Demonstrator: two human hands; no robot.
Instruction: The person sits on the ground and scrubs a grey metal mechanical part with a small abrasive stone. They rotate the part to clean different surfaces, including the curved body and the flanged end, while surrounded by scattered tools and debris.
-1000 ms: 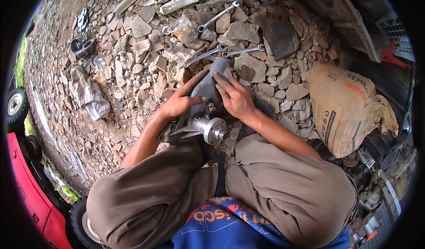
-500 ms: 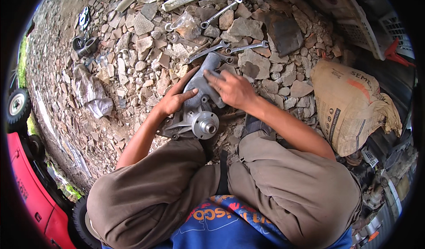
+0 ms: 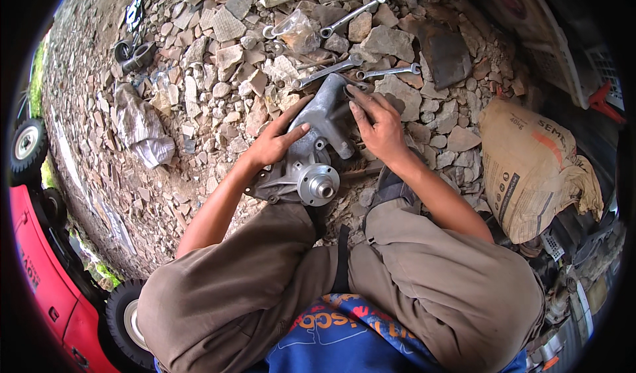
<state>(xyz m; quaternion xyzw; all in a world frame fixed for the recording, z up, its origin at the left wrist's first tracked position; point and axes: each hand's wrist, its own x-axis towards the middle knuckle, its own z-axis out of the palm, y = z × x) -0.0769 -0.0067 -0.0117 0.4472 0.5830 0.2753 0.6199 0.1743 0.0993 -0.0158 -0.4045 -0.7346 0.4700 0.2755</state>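
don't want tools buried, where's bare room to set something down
Stony but tool-free ground lies between the crumpled grey-white cloth and the left hand. Crowded: just beyond the grey cast-metal housing, where silver steel wrenches lie.

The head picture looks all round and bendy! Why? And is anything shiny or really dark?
In the head view, the fisheye lens gives black corners and curves the red vehicle along the left rim; in the head view's middle, the metal part has a shiny flange; at the head view's upper right, it's shadowy.

Wrenches [image 3: 353, 16] on stony ground [image 3: 211, 118]
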